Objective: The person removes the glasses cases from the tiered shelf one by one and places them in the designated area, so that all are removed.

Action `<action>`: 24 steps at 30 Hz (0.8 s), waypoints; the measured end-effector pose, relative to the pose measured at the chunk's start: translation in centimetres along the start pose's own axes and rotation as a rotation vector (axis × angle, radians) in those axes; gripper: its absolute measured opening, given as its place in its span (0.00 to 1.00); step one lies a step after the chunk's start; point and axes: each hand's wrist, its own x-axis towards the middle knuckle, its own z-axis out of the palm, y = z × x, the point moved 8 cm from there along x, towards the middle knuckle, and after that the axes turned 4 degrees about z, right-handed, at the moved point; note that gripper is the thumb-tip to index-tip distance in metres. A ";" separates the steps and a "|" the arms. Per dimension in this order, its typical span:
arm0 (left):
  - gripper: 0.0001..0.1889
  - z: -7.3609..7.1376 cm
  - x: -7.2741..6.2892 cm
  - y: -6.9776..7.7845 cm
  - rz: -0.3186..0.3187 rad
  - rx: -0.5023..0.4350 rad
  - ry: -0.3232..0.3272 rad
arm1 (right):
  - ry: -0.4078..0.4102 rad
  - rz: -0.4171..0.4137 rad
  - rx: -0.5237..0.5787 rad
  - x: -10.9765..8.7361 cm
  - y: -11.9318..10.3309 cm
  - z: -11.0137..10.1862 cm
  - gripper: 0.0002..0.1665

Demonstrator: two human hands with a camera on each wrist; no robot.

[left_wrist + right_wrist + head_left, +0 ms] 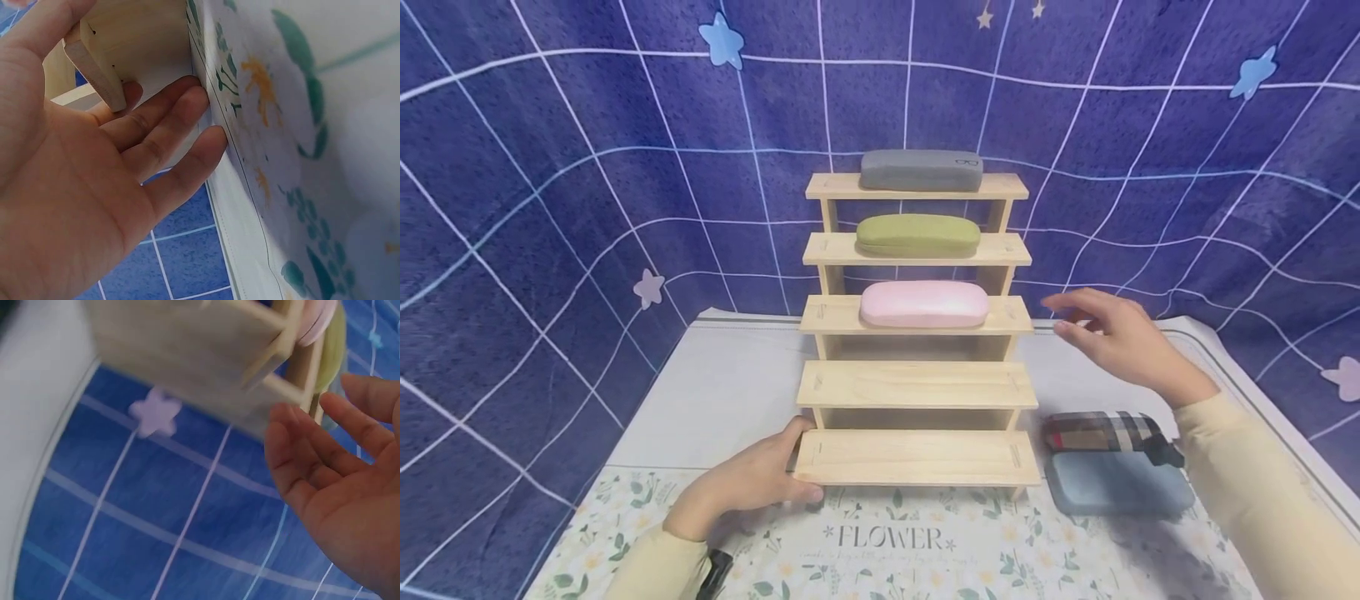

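A stepped wooden display rack (917, 385) stands in the middle of the head view. A grey glasses case (921, 171) lies on its top step, a green glasses case (917, 236) one step lower, and a pink glasses case (924, 304) on the middle step. My left hand (752, 475) holds the left end of the lowest step, thumb at the front edge; in the left wrist view the other fingers (169, 125) spread beside the wood. To the right of the rack, my right hand (1108, 333) hovers with loosely bent fingers and holds nothing.
Right of the rack, a plaid pouch (1101, 433) lies against a blue-grey case (1120, 483) on the table. A flower-printed mat (895, 575) covers the table's front. Behind hangs a blue curtain (625, 192) with grid lines and stars.
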 end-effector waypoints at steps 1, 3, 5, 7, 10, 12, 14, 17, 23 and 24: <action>0.48 0.0 0.0 -0.1 0.001 0.004 0.000 | -0.006 -0.004 0.006 0.6 -0.6 0.4 0.17; 0.48 0.1 0.1 -0.2 0.004 0.005 0.000 | -0.029 -0.004 0.025 1.7 -1.6 1.2 0.19; 0.47 0.1 0.1 -0.3 0.004 0.013 0.001 | -0.058 0.001 0.052 2.8 -2.3 2.1 0.22; 0.47 0.1 0.2 -0.3 0.006 0.015 0.002 | -0.093 0.009 0.070 3.8 -2.8 3.1 0.25; 0.46 0.2 0.3 -0.4 0.014 0.016 0.002 | -0.136 0.028 0.095 5.0 -3.2 4.4 0.28; 0.46 0.2 0.3 -0.4 0.017 0.016 0.001 | -0.158 0.030 0.103 5.7 -3.4 5.1 0.28; 0.45 0.2 0.3 -0.4 0.018 0.016 0.000 | -0.169 0.027 0.108 6.2 -3.6 5.6 0.28; 0.46 0.2 0.3 -0.4 0.018 0.014 0.000 | -0.181 0.019 0.097 6.8 -4.0 6.1 0.29; 0.45 0.0 0.0 -0.4 0.015 -0.002 -0.001 | -0.175 0.038 0.060 7.9 -4.6 6.4 0.31; 0.45 0.0 0.0 -0.4 0.012 -0.003 -0.001 | -0.172 0.042 0.052 8.0 -4.7 6.5 0.31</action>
